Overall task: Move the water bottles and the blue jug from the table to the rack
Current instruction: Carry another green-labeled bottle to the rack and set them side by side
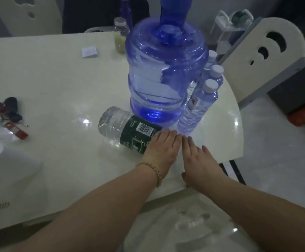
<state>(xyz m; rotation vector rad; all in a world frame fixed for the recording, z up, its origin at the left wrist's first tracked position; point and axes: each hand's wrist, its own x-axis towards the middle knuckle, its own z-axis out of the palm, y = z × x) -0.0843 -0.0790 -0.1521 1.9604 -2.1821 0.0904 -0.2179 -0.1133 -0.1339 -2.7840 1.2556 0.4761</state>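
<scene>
Sideways green-label bottle (128,130), barcode (144,128) showing, blue jug (166,79) upright

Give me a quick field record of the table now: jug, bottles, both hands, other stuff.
blue jug: upright on the table, toward its right end
large bottle: on its side in front of the jug, green label
small bottles: three, upright, white caps, right of the jug
left hand: flat, fingers straight, over the large bottle's right end
right hand: flat on the table beside the left, holding nothing
rack: not in view
other: keys at left; jar behind the jug
</scene>
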